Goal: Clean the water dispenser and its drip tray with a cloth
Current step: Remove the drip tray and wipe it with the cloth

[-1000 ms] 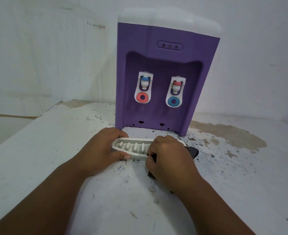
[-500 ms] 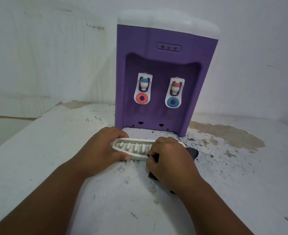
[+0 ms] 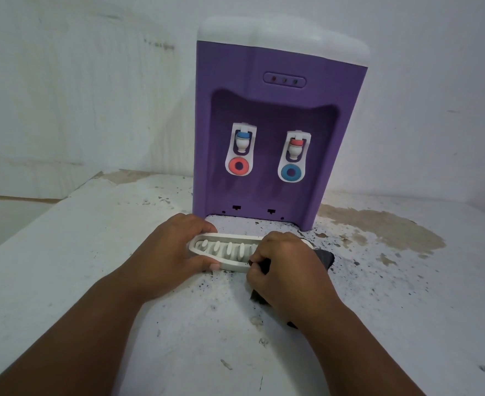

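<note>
On the bench (image 3: 64, 252), before the purple, white-topped dispenser (image 3: 278, 90), sits the white slotted drip tray (image 3: 230, 251). L hand (image 3: 172, 250) grips its left end; R hand (image 3: 288, 271) clutches a dark cloth (image 3: 325, 257) at its right end.

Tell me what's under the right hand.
A dark cloth, gripped by the right hand, pokes out at its sides. The right end of the drip tray runs beneath, unseen.
</note>
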Demonstrator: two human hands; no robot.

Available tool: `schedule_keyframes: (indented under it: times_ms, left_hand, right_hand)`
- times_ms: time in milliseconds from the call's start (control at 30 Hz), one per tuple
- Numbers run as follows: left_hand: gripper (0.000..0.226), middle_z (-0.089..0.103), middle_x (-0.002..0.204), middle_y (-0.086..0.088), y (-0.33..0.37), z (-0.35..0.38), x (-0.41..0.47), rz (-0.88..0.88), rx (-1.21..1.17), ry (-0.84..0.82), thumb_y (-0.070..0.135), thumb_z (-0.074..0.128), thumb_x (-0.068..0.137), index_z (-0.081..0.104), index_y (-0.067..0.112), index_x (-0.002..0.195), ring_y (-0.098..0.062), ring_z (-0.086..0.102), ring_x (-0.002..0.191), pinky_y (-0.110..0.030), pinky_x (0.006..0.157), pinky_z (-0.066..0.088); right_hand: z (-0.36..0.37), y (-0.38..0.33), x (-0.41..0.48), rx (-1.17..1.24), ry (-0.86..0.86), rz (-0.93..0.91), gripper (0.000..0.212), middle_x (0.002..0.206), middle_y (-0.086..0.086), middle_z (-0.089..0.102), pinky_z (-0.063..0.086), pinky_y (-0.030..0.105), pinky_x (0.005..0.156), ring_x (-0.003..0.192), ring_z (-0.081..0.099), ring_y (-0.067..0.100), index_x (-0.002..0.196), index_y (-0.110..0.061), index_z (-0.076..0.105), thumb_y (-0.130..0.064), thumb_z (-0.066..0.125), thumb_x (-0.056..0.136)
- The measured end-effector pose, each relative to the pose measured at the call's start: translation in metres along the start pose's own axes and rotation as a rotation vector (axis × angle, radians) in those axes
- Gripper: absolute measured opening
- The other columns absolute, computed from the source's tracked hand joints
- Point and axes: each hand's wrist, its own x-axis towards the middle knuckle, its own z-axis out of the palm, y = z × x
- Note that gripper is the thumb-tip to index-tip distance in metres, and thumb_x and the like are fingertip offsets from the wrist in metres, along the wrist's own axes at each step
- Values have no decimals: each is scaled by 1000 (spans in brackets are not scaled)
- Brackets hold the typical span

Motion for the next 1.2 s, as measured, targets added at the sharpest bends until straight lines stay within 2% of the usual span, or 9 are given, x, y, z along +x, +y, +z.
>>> schedule_keyframes:
  times_ms: [133,767,1200]
  left_hand:
    - [49,60,108,27,0,0,0,8,12,-3,49,85,71,65,36,113,3,52,104,-18,82,46]
    - [50,63,112,20,3,-1,1,1,17,-5,47,85,72,66,33,116,-3,54,104,-26,86,50]
    - [51,63,113,19,2,-2,1,21,43,-2,49,83,74,65,32,118,-2,52,105,-26,87,48]
  right_hand:
    - [1,1,0,2,9,4,14,86,-9,63,52,27,75,83,52,8,84,-23,76,-26,62,87]
    - [7,5,1,38,35,0,11,84,-11,62,52,28,74,82,52,7,83,-23,75,-27,65,85]
    - [8,7,1,43,41,-3,10,83,-12,61,52,26,73,80,51,7,82,-25,75,-28,66,85]
